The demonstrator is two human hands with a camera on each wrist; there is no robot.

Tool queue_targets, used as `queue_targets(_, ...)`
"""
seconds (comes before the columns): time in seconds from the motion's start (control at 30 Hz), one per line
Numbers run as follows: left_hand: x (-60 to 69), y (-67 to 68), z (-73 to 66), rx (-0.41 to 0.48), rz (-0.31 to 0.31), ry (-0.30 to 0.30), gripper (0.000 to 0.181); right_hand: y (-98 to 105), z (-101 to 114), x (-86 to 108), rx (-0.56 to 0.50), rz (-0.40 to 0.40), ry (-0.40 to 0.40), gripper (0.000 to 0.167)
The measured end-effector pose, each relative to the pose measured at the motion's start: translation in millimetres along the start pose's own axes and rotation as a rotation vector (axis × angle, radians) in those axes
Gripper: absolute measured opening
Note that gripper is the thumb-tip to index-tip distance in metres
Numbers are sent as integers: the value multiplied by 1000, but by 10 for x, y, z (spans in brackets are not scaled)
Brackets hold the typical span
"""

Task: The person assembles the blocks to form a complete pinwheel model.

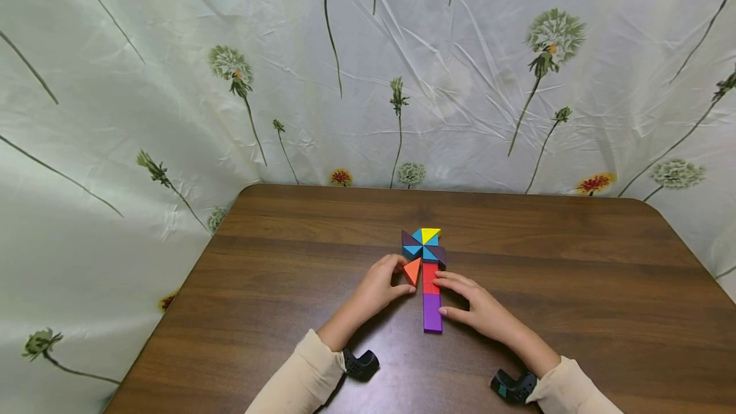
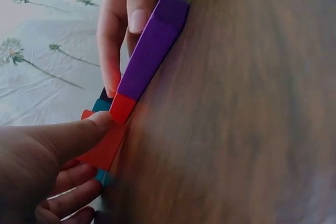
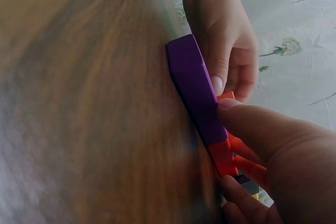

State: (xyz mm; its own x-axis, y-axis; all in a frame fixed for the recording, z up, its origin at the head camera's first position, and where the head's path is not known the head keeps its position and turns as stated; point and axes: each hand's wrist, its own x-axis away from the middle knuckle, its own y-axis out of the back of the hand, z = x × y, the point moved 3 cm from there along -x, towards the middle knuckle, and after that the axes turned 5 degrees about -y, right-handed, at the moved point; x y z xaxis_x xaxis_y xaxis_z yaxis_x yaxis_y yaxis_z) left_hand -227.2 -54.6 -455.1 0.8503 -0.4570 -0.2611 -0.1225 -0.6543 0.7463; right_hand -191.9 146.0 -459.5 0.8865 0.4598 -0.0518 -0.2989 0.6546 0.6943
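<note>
Between thumb and fingers, my left hand (image 1: 375,285) pinches an orange triangular block (image 1: 412,271), just left of a column of blocks. That column has a red part (image 1: 430,278) above a long purple block (image 1: 432,313), both lying flat. My right hand (image 1: 480,307) touches the column's right side, fingertips at the red part and thumb by the purple block. Above the column, a pinwheel shape is made of triangular pieces: a yellow triangle (image 1: 429,235), several blue triangles (image 1: 428,255) and dark ones (image 1: 439,253). In the left wrist view, the left thumb covers part of the orange block (image 2: 107,148).
Everything lies on a brown wooden table (image 1: 299,235) with rounded far corners. Behind it hangs a pale curtain (image 1: 460,82) printed with dandelions. Black devices are worn at the left wrist (image 1: 362,366) and the right wrist (image 1: 512,386).
</note>
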Motion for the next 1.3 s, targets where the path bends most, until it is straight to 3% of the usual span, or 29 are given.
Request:
queue_targets(0.5, -36, -84, -61, -38, -26, -43, 38, -7, -8, 1, 0, -9, 20, 52)
queue_targets(0.73, -36, -89, -79, -50, -23, -21, 44, -6, -4, 3, 4, -13, 25, 50)
queue_targets(1.07, -27, -148, -85, -88, -76, -5, 48, -5, -3, 2, 7, -14, 32, 50)
queue_targets(1.3, -57, -147, -70, -36, -97, 25, 46, -7, -5, 8, 6, -23, 43, 50)
